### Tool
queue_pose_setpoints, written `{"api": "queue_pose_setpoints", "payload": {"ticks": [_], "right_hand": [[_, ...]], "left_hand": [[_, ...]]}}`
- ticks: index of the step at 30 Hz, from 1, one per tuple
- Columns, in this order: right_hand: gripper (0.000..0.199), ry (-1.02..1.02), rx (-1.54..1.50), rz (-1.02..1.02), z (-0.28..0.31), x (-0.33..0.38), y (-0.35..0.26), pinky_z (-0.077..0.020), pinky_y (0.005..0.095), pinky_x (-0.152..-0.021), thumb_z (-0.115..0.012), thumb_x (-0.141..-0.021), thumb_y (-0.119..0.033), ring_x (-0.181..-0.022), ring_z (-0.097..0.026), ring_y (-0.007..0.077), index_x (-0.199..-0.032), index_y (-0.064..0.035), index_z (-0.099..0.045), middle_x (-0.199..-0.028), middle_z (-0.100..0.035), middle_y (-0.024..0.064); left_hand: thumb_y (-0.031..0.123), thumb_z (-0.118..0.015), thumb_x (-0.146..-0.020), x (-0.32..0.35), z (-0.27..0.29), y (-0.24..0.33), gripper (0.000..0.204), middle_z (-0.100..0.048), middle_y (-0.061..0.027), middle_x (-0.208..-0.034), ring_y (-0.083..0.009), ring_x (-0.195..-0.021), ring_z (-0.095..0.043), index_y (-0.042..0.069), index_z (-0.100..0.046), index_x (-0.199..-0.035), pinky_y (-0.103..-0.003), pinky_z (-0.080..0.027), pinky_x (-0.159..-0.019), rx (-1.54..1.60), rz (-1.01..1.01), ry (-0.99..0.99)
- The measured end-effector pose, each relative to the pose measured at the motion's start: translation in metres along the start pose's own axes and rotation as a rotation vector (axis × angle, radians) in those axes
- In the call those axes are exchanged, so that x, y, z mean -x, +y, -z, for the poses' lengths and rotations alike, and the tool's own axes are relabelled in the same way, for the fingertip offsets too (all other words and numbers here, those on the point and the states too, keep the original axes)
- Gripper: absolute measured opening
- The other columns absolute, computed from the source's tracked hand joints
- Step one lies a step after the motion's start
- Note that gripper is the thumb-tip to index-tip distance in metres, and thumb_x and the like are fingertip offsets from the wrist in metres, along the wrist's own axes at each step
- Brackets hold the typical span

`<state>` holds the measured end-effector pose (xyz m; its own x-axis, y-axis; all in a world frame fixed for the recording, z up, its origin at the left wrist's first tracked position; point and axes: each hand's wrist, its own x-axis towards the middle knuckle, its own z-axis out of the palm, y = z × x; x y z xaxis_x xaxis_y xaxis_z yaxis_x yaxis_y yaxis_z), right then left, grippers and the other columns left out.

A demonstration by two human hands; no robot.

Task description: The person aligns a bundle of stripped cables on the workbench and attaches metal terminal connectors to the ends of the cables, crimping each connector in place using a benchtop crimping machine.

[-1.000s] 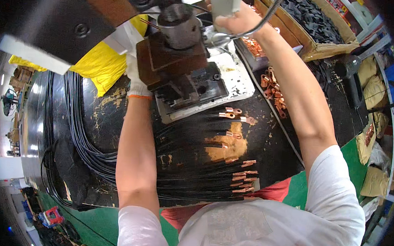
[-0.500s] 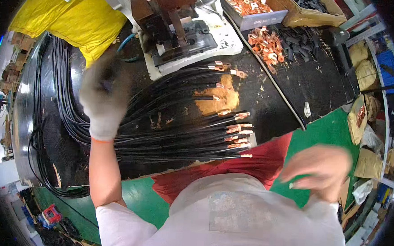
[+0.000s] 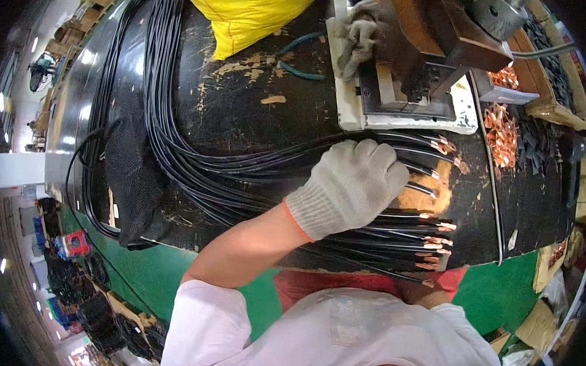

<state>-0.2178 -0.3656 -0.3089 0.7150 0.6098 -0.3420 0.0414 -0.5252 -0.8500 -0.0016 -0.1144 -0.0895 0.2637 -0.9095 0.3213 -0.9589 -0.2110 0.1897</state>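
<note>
My left hand [image 3: 358, 186], in a pale knitted glove with an orange cuff edge, is closed over the upper strands of a bundle of black cables [image 3: 237, 210]. Its fingertips are hidden beneath the hand. To its right the cable ends carry copper lugs [image 3: 437, 244], fanned out over the tabletop. My bare right hand [image 3: 432, 293] is low at the table's front edge, dim and partly covered by my shirt. It is close to the end of the nearest cable, and its fingers cannot be made out.
A press-like machine [image 3: 414, 63] on a white base stands behind the cables, with a crumpled grey glove [image 3: 360, 43] on it. Loose copper lugs [image 3: 500, 135] and black sleeves [image 3: 533, 147] lie at right. Green-handled pliers [image 3: 301, 56] lie near a yellow sack [image 3: 250, 9].
The view has shifted left. My left hand has moved along the cables toward their lug ends and closed on them. My right hand has come in from the right to the table's front edge.
</note>
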Motion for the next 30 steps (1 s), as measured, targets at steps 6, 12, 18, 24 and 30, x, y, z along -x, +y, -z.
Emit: {"api": "queue_pose_setpoints", "payload": {"ticks": [6,12,18,24,30], "right_hand": [[0.035,0.03,-0.051,-0.115,-0.094,-0.026,-0.063,-0.054,0.05,-0.084,-0.048,-0.105,-0.032,-0.098,-0.068,0.0416,-0.109,-0.0038,-0.069,-0.106,-0.07,0.0242],[0.036,0.083,-0.057,-0.111,-0.093,-0.014,-0.057,-0.0541,0.0498,-0.084,-0.048,-0.105,-0.032,-0.097,-0.068,0.0418,-0.108,-0.003,-0.069,-0.105,-0.071,0.0244],[0.017,0.908,0.14,-0.037,0.084,0.107,-0.219,-0.0532,0.0388,-0.069,-0.069,-0.093,-0.018,-0.075,-0.067,0.0269,-0.085,-0.0031,-0.071,-0.082,-0.07,0.0122],[0.027,1.301,0.422,-0.558,0.183,0.072,-0.137,-0.0564,0.0405,-0.078,-0.077,-0.083,-0.018,-0.086,-0.072,0.0307,-0.102,0.0013,-0.073,-0.09,-0.073,0.0184],[0.014,1.229,0.615,-0.64,0.201,0.065,-0.137,-0.0568,0.0476,-0.08,-0.072,-0.081,-0.012,-0.089,-0.072,0.0395,-0.09,-0.0007,-0.071,-0.088,-0.073,0.021]], "left_hand": [[0.021,-0.068,-0.09,0.003,-0.008,-0.005,0.015,-0.06,-0.0082,-0.081,-0.0277,-0.068,-0.065,0.01,-0.06,-0.096,-0.038,-0.054,-0.056,0.087,0.042,0.217],[0.017,-0.068,-0.094,-0.012,0.021,-0.012,0.02,-0.072,-0.0145,-0.099,-0.0332,-0.087,-0.071,0.005,-0.069,-0.11,-0.039,-0.058,-0.073,0.216,0.143,0.171],[0.015,-0.066,-0.095,-0.025,0.036,-0.015,0.025,-0.072,-0.0212,-0.101,-0.0339,-0.09,-0.072,0.001,-0.071,-0.115,-0.038,-0.056,-0.08,0.473,0.359,0.066],[0.011,-0.067,-0.093,-0.018,0.018,-0.017,0.023,-0.07,-0.018,-0.097,-0.034,-0.082,-0.071,0.004,-0.073,-0.114,-0.038,-0.056,-0.073,0.284,0.187,0.277],[0.01,-0.067,-0.095,-0.017,0.017,-0.021,0.023,-0.067,-0.0179,-0.092,-0.0331,-0.083,-0.068,0.002,-0.071,-0.116,-0.038,-0.054,-0.073,0.288,0.201,0.257]]}}
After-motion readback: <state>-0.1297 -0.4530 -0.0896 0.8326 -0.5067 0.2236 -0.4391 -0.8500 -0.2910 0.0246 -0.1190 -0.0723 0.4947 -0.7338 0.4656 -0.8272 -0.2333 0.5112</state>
